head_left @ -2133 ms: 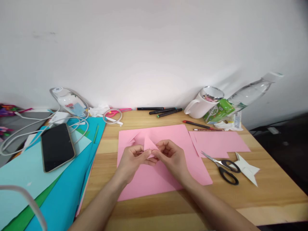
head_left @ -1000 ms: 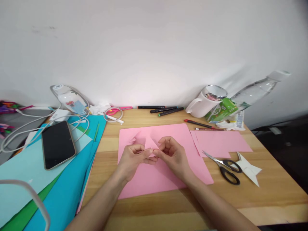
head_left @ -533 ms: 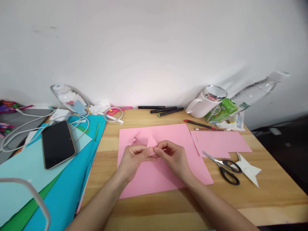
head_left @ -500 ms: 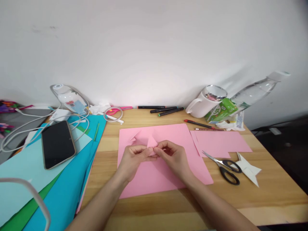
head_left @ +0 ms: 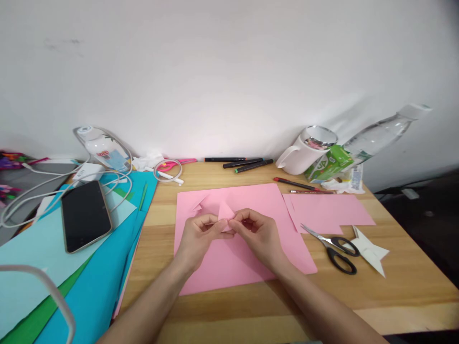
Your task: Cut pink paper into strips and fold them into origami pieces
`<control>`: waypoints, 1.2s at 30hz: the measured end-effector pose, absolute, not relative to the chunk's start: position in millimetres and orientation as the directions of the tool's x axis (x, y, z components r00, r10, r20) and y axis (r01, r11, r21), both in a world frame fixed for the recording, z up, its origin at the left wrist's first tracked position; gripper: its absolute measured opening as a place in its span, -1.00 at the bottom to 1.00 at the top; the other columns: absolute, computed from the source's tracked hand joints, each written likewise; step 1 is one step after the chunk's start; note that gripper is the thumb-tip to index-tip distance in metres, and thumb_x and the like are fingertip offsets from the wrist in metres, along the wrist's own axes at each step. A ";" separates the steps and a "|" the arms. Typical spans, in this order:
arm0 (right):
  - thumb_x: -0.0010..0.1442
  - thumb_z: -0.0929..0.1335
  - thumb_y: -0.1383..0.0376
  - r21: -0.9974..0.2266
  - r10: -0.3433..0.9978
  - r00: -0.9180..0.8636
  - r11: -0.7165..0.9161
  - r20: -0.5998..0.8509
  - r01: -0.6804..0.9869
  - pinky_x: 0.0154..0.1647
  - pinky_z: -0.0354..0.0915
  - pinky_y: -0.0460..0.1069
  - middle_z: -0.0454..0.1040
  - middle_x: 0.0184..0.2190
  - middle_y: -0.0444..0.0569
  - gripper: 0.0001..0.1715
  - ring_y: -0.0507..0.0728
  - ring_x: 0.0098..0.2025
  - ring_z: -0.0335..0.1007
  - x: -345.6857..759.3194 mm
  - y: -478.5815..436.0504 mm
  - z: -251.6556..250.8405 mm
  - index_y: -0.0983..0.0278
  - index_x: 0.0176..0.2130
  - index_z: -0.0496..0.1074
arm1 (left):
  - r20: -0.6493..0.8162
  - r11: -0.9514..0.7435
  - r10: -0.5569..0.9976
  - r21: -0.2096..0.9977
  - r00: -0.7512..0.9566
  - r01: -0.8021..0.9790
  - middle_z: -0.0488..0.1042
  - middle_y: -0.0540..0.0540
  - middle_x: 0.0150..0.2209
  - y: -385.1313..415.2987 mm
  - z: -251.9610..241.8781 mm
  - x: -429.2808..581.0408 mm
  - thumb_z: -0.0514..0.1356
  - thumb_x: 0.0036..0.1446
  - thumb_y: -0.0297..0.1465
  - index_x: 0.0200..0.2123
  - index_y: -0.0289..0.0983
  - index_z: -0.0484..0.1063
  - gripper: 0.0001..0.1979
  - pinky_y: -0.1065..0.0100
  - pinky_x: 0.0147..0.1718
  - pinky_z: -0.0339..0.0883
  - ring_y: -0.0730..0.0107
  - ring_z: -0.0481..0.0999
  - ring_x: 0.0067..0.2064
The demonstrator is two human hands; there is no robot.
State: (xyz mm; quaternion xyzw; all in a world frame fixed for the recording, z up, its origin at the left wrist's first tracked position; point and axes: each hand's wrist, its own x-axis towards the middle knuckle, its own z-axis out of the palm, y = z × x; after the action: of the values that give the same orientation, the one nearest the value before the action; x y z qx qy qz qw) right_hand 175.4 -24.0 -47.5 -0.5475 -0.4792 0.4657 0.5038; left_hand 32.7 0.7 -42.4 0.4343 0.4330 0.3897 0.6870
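Both hands hold a small folded pink paper [head_left: 225, 211], its pointed tip upward, over the large pink sheet [head_left: 247, 263]. My left hand [head_left: 201, 235] pinches its lower left side between thumb and fingers. On the lower right, my right hand [head_left: 257, 234] grips it, with the two thumbs nearly touching. The fingers hide the paper's lower part. Just behind my left hand, another small folded pink piece [head_left: 199, 204] lies on the sheet.
Scissors [head_left: 339, 253], a white folded paper [head_left: 371, 252] and pink paper pieces [head_left: 330, 212] lie right. Markers [head_left: 244, 164], a mug [head_left: 301, 153] and a bottle [head_left: 380, 134] stand or lie at the back. Left are a phone [head_left: 86, 217], cables and coloured sheets [head_left: 86, 291].
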 end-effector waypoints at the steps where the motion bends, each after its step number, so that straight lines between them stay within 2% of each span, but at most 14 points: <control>1: 0.00 0.41 0.14 -0.998 0.994 0.102 -0.042 -0.037 0.044 -0.42 0.34 -0.04 0.44 -0.50 -0.07 -0.73 0.06 -0.46 0.37 175.4 -24.0 -47.8 0.30 -0.48 0.40 | -0.242 0.291 0.922 0.948 0.301 -0.131 0.51 -0.01 -0.52 0.4 -41.7 33.3 0.27 -0.06 -0.27 -0.53 -0.32 0.49 -0.79 0.23 -0.29 0.48 0.33 0.53 -0.43; 10: -0.09 0.47 0.19 -0.988 0.994 0.036 -0.094 -0.099 -0.120 -0.45 0.35 -0.08 0.40 -0.56 -0.15 -0.71 0.00 -0.51 0.35 175.3 -22.5 -46.6 0.30 -0.44 0.37 | -0.086 0.083 0.988 0.996 0.125 0.024 0.44 0.03 -0.60 0.7 -40.6 32.3 0.22 -0.01 -0.38 -0.60 -0.31 0.40 -0.83 0.47 -0.44 0.32 0.48 0.43 -0.49; 15: -0.11 0.48 0.18 -0.946 0.978 -0.035 -0.208 -0.206 -0.247 -0.44 0.42 -0.06 0.45 -0.54 -0.15 -0.70 0.02 -0.47 0.41 173.9 -23.0 -44.7 0.30 -0.41 0.40 | -0.023 0.016 0.997 0.995 0.072 0.100 0.39 0.07 -0.61 2.0 -43.6 32.2 0.19 -0.02 -0.44 -0.61 -0.28 0.33 -0.83 0.51 -0.48 0.25 0.52 0.37 -0.51; 19: -0.14 0.49 0.18 -0.925 0.963 -0.014 -0.261 -0.267 -0.277 -0.42 0.44 -0.02 0.49 -0.55 -0.11 -0.66 0.04 -0.50 0.44 172.6 -22.8 -45.5 0.32 -0.39 0.40 | -0.003 -0.007 0.997 0.990 0.071 0.139 0.37 0.08 -0.61 0.7 -43.7 32.6 0.19 -0.03 -0.44 -0.61 -0.28 0.32 -0.84 0.50 -0.49 0.23 0.52 0.34 -0.51; 22: -0.15 0.50 0.20 -0.942 0.975 0.044 -0.197 -0.217 -0.273 -0.37 0.45 -0.01 0.48 -0.57 -0.11 -0.68 0.05 -0.50 0.46 170.3 -24.6 -44.5 0.32 -0.41 0.40 | -0.048 0.042 0.997 0.996 0.066 0.084 0.37 0.07 -0.62 0.2 -44.3 34.0 0.20 -0.03 -0.43 -0.62 -0.29 0.31 -0.82 0.48 -0.50 0.25 0.51 0.35 -0.54; 26: -0.06 0.46 0.21 -0.972 0.989 0.086 -0.097 -0.118 -0.215 -0.43 0.43 -0.05 0.46 -0.60 -0.15 -0.75 0.03 -0.53 0.43 169.0 -27.5 -42.9 0.31 -0.42 0.40 | -0.166 0.177 0.980 0.980 0.113 -0.090 0.40 0.04 -0.66 1.2 -45.1 35.5 0.19 -0.01 -0.39 -0.61 -0.30 0.31 -0.80 0.44 -0.53 0.27 0.49 0.38 -0.59; 32: 0.18 0.29 0.13 -0.959 0.996 -0.024 -0.089 -0.086 -0.268 -0.36 0.44 0.00 0.49 -0.53 -0.11 -0.73 0.03 -0.49 0.46 175.1 -25.6 -43.3 0.28 -0.25 0.41 | -0.247 0.283 0.957 0.914 0.153 -0.291 0.42 0.01 -0.67 4.3 -42.9 33.1 0.24 -0.07 -0.40 -0.62 -0.33 0.34 -0.81 0.45 -0.57 0.24 0.51 0.37 -0.60; 36: 0.19 0.28 0.15 -0.949 0.996 0.002 -0.087 -0.092 -0.302 -0.39 0.43 -0.04 0.47 -0.51 -0.12 -0.75 0.01 -0.48 0.45 175.4 -25.4 -44.0 0.28 -0.27 0.40 | -0.276 0.319 0.945 0.896 0.175 -0.310 0.42 0.00 -0.67 4.9 -41.1 32.9 0.24 -0.07 -0.38 -0.61 -0.34 0.36 -0.81 0.45 -0.59 0.22 0.50 0.37 -0.60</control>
State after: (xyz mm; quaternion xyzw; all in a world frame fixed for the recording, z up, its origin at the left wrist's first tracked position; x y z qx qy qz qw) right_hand 175.4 -25.4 -44.0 -0.4443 -0.3906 0.5885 0.5511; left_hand 32.9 4.9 -41.1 0.3561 0.4457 0.4623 0.6789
